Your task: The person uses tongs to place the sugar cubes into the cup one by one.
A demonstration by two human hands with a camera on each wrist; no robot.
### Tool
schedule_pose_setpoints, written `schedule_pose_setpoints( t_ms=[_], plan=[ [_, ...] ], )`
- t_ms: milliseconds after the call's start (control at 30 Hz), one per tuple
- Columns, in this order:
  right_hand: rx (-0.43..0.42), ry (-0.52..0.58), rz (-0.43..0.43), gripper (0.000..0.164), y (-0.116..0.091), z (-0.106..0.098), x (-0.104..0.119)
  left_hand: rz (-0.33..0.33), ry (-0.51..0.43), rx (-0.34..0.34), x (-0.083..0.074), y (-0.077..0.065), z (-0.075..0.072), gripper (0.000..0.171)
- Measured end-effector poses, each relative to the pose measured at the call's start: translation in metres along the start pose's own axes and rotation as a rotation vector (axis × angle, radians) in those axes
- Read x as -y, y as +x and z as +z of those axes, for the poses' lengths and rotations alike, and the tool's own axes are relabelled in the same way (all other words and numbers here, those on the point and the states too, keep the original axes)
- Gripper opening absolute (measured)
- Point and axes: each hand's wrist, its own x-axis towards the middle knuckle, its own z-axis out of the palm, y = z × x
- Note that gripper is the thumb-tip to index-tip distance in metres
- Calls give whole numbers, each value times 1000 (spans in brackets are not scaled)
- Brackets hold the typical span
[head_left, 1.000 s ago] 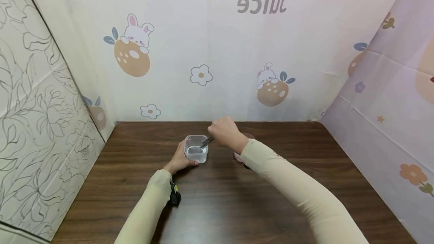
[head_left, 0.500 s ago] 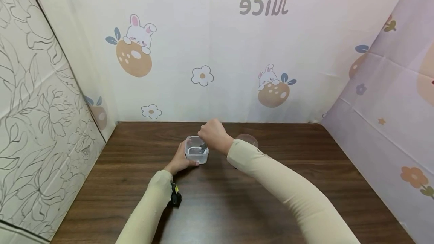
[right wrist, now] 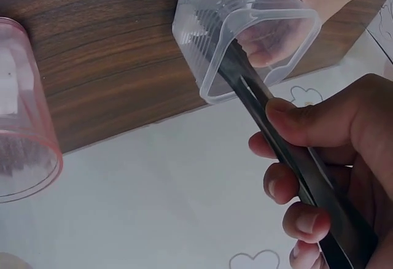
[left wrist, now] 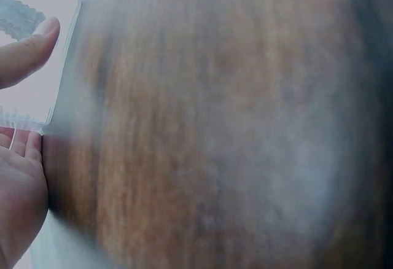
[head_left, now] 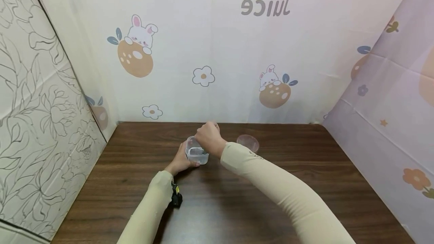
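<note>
A clear square plastic container stands on the wooden table, its top uncovered. My left hand grips it from the left; the thumb lies along its near wall in the left wrist view. Black tongs slant down into the container, with the jagged tip against the ridged inner wall. My right hand holds them, thumb on one side and fingers curled round the other. In the head view that hand covers most of the tongs and part of the container's rim.
To the right of the container stands a clear pinkish cup, its lower part hidden by the right sleeve in the head view. A black device is strapped at the left wrist. A patterned cloth wall rises behind the table.
My right hand has moved left with the tongs, from beside the container to over its rim, the tips staying inside. The cup shows more. My left hand keeps its grip.
</note>
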Motion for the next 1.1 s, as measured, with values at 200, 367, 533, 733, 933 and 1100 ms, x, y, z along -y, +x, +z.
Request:
schedule_pose_setpoints(
  t_ms=[200, 367, 533, 733, 933, 1100],
  plan=[
    [24, -55, -10, 23, 2, -3, 6, -3, 4, 5, 1, 1, -1, 106],
    [22, -48, -2, 21, 3, -4, 9, 12, 3, 8, 0, 1, -1, 107],
    [39, -41, -3, 18, 3, -6, 10, 36, -12, 8, 2, 1, -2, 106],
    [42, -26, 3, 16, 4, -8, 11, 25, -16, 13, 2, 1, -3, 106],
    [70, -1, -14, 18, 3, -6, 13, 24, -15, 13, -5, -2, -3, 104],
    [68, -21, -30, 21, 4, -2, 14, 16, -19, 16, -6, -2, -2, 106]
  ],
)
